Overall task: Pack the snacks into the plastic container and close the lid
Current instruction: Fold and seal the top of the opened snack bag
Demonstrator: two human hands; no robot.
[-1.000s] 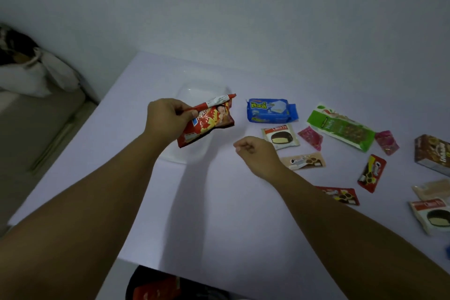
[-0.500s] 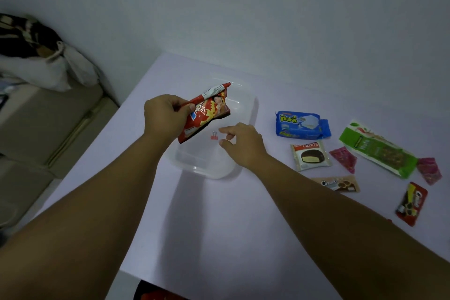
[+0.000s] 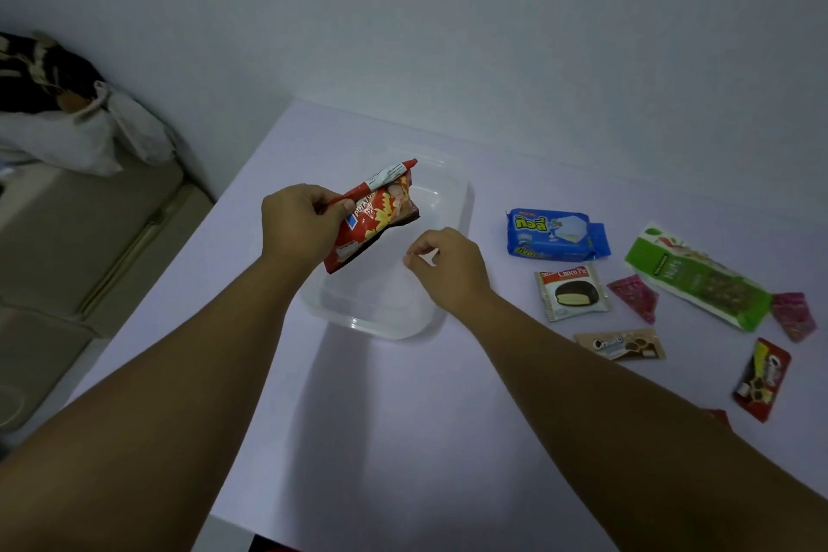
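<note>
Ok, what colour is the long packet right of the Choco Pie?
Green with a white end, the long packet, seen in the head view.

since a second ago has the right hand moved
Yes. The right hand went left, from beside the choco pie to over the plastic container.

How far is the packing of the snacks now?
Early stage. The clear container is open; no snack shows inside. The left hand holds the red chip bag above it; the right hand hovers over it, what its fingers pinch is unclear. Blue pack, Choco Pie and green bar wait on the table. No lid seen.
</note>
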